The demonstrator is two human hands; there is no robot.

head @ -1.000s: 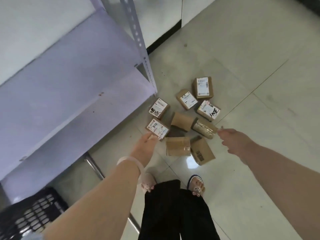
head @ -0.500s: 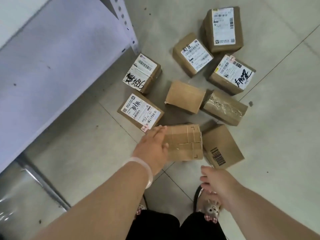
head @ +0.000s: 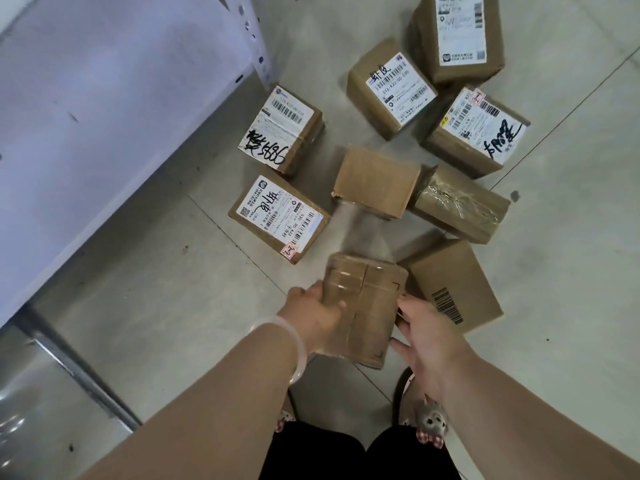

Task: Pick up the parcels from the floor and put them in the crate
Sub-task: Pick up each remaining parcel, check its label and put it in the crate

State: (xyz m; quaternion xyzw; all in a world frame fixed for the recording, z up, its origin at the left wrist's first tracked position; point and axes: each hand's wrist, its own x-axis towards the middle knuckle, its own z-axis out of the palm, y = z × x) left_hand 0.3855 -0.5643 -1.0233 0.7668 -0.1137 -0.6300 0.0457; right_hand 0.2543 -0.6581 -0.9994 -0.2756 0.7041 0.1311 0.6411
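Apparently the work is only at its start: the person's left hand point(head: 320, 315) is wrapped around the left edge of a taped parcel point(head: 363, 311), thumb over its top face, while the right hand point(head: 424, 336) lies open against its right side, fingers spread rather than curled around it. The parcel looks tilted and a little blurred (probably coming off the floor, though that cannot be told for sure).

Seven more boxes lie on the grey floor point(head: 194, 306). Just right of the held one is a barcoded box point(head: 453, 285). Farther off are a plain brown box point(head: 375, 180) and, touching its right side, a box wrapped in clear tape point(head: 460, 204). To the left sit two labelled boxes, one near point(head: 277, 220) and one farther with black handwriting point(head: 282, 129). At the far right are three more labelled boxes point(head: 391, 86), close together.

The crate does not show, so what it holds cannot be told. A pale metal shelf point(head: 104, 116) fills the far left, and its visible surface carries no parcels. By this reading, all eight parcels have yet to go into the crate.
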